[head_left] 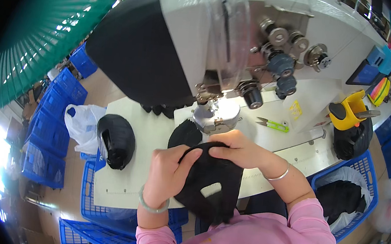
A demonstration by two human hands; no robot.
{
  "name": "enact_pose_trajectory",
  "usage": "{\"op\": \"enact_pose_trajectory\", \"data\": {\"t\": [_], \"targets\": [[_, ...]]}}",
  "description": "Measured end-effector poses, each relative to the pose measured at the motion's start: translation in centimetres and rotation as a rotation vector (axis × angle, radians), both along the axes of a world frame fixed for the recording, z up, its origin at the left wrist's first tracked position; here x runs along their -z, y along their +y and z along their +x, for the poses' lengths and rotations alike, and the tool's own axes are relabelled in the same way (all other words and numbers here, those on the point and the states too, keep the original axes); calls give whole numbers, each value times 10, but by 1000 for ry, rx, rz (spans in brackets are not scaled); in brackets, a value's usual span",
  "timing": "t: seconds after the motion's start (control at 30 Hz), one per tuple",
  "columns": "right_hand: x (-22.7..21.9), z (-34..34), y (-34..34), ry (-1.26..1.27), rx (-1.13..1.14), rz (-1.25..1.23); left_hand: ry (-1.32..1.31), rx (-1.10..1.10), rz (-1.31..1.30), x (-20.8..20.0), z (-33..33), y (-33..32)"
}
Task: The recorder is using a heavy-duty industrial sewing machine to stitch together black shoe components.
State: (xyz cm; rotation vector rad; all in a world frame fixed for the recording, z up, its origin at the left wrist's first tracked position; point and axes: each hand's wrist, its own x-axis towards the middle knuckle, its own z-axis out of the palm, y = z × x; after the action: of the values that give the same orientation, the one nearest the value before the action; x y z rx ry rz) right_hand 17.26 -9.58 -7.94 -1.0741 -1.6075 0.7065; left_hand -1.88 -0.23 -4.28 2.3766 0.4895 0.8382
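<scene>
A black fabric piece (pixel 199 181) with a small gap in its lower part hangs between my hands. My left hand (pixel 168 171) pinches its upper left edge with the thumb on top. On the upper right edge, my right hand (pixel 239 149) is closed with the thumb pressed onto the cloth. Just beyond the fabric stand the needle area and metal bed (pixel 217 120) of a sewing machine (pixel 185 31). Another black fabric piece (pixel 185 133) lies left of that bed, partly behind my hands. What the fingers do underneath is hidden.
Green-handled thread snips (pixel 274 125) lie on the white table (pixel 145 183), right of the machine bed. A black rounded item (pixel 116 141) sits at the left edge beside a white plastic bag (pixel 84 125). Blue crates (pixel 371 179) flank the table; a yellow holder (pixel 348 112) stands right.
</scene>
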Motion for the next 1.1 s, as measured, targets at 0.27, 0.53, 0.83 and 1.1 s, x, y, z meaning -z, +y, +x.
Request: {"op": "enact_pose_trajectory", "data": {"t": [0.27,0.53,0.83,1.1], "targets": [[20,4,-9,329,24,-178,-207,349,-913,38,23,9],[15,-7,-10,503,143,-235,-262,478,-1171,46,31,10],[24,-5,-5,559,163,-247,-235,533,-1265,57,28,19],[27,-4,-1,549,135,-270,-185,512,-1402,58,22,26]]}}
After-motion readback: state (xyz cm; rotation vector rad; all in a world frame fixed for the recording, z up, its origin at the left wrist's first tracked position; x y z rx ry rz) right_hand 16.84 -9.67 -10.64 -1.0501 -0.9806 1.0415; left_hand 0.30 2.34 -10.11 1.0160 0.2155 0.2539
